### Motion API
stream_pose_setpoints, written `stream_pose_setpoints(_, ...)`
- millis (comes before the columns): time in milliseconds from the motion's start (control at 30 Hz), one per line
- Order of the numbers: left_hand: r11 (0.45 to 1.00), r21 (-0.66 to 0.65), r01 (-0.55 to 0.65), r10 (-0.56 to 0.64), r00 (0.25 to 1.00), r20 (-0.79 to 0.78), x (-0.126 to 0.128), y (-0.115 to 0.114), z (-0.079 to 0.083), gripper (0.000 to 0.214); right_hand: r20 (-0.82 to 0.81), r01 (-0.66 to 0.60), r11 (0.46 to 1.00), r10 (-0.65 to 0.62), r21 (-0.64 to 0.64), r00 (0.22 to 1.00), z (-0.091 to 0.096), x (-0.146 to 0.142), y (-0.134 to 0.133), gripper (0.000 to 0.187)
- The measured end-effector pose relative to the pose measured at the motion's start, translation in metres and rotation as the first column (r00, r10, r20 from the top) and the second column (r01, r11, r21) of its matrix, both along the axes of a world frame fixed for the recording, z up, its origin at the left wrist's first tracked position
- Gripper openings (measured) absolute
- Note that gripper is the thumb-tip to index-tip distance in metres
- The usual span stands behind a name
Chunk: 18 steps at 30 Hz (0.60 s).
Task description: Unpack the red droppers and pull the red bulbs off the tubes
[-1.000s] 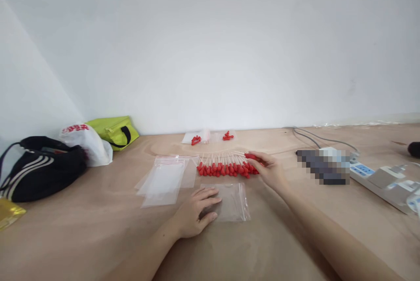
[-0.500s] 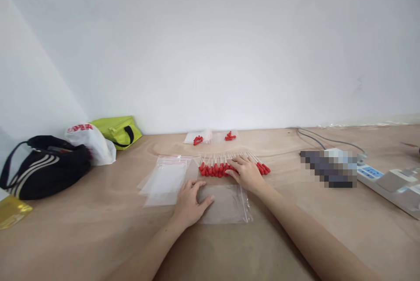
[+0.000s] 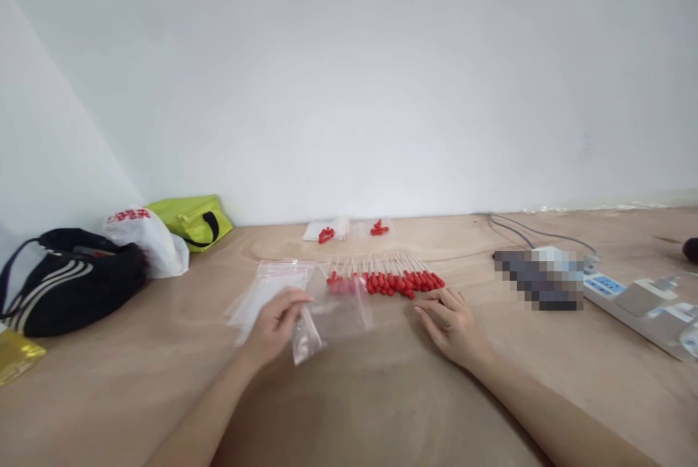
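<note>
My left hand (image 3: 277, 323) pinches a clear zip bag (image 3: 332, 313) and holds it lifted off the wooden table (image 3: 382, 394), tilted up in front of the row of red-tipped sticks (image 3: 390, 276). My right hand (image 3: 451, 323) lies flat on the table with fingers spread, just below the right end of that row and holding nothing. A stack of empty clear zip bags (image 3: 267, 292) lies behind my left hand.
Two small bags with red pieces (image 3: 349, 228) lie near the wall. A black striped bag (image 3: 70, 278), a white plastic bag (image 3: 145, 238) and a lime pouch (image 3: 190, 218) sit at the left. A power strip (image 3: 638, 300) with cables lies at the right.
My left hand has picked the zip bag up off the table and raised it. My right hand has drawn back from the red-tipped sticks and rests flat nearer me.
</note>
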<state>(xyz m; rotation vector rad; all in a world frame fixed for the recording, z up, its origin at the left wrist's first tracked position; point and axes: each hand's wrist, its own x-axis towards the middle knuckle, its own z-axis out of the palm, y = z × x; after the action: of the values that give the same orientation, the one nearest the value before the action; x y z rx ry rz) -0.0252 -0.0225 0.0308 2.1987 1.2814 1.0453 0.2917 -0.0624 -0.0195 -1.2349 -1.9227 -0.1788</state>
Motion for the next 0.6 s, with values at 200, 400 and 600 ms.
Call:
stream_pose_setpoints(200, 0.803, -0.049, -0.594, 0.593, 0.805, -0.034, -0.046, 0.022, -0.009, 0.037, -0.043, -0.090, 0.994, 0.087, -0.063, 0.995, 0.000, -0.005, 0.006, 0.019)
stream_pose_setpoints(400, 0.790, 0.026, -0.613, 0.568, 0.715, -0.406, -0.050, 0.022, -0.021, 0.029, -0.020, -0.098, 0.991, 0.097, -0.090, 0.995, -0.001, -0.006, 0.005, 0.017)
stream_pose_setpoints(600, 0.700, 0.087, -0.709, 0.634, 0.561, -0.532, -0.044, 0.014, -0.014, 0.023, 0.022, -0.111, 0.987, 0.115, -0.120, 0.993, -0.003, -0.004, 0.007, 0.019)
